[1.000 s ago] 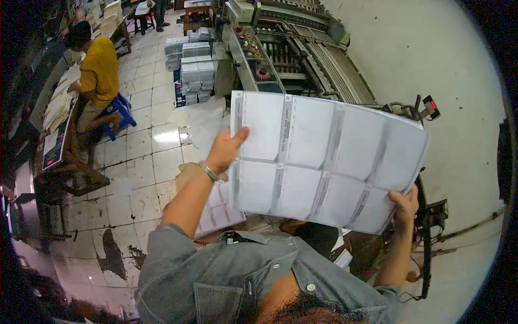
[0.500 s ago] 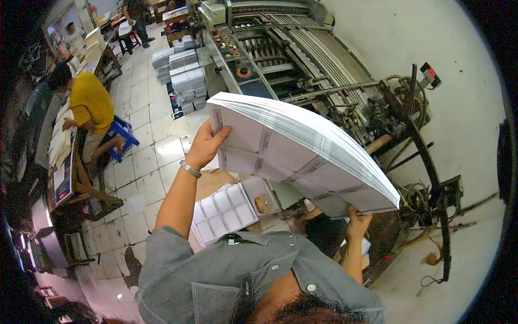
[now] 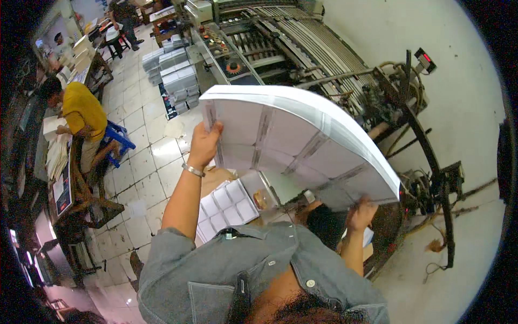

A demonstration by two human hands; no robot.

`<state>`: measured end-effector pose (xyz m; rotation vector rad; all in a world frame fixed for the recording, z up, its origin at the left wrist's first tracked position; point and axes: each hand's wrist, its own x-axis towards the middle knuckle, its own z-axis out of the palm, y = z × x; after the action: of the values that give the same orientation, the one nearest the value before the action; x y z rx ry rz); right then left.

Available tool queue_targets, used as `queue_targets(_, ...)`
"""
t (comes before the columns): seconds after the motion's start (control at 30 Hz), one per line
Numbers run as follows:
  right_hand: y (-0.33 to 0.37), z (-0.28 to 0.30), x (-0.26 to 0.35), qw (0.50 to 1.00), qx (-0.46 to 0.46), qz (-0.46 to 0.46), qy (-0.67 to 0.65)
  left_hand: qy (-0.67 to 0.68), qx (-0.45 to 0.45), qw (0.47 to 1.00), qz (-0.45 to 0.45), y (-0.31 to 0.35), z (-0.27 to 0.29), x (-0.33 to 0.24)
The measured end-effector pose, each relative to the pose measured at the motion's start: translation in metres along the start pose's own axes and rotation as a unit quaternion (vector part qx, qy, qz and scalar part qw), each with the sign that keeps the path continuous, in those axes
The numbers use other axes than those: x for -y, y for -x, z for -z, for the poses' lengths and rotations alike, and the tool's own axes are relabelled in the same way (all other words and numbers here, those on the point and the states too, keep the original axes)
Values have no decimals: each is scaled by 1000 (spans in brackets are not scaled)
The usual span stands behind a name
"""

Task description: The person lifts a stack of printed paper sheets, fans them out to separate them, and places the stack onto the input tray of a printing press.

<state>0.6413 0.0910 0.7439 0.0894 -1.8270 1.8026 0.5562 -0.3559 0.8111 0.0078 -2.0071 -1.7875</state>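
Between my two hands I hold up a thick stack of large printed paper sheets, bowed into a curve, its white edges facing up and away from me. My left hand grips the stack's left end, thumb on the near printed side and fingers behind; a metal bracelet circles that wrist. At the lower right corner my right hand is closed on the stack, slightly blurred. Below the sheets, near my body, lies a pile of printed sheets marked in blocks. A clear plastic box stands beside that pile.
A large machine with rollers and a control panel stands ahead. Paper stacks sit on the tiled floor. To the left, a person in yellow sits on a blue stool at a wooden table. A metal frame rises at right.
The stack has tilted more upright and bows more, its edges now closer together. My left hand has shifted slightly left and down. The seated person now holds up a pale block of paper.
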Motion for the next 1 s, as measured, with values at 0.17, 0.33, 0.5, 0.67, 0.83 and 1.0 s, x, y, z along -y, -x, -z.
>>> queue_targets(0.17, -18, -26, 44, 981, -5, -42, -189, 99, -7, 995, -19, -7, 9, -3)
queue_targets(0.33, 8, -3, 38, 982, -17, -185, -40, 152, 71, 973, 161, -8, 21, 30)
queue_targets(0.5, -8, -27, 44, 992, 49, -119, 19, 262, 100, 954, 106, -19, 40, 36)
queue_targets(0.67, 0, -16, 23, 976, 30, -212, 33, 150, 145, 975, 70, -25, 42, 67)
queue_targets(0.83, 21, -22, 21, 997, -54, -54, -4, 1, 89, 995, 49, -7, 5, 22)
queue_targets(1.0, 5, -11, 15, 993, -55, -92, -55, 112, 88, 989, -24, -7, 3, 2)
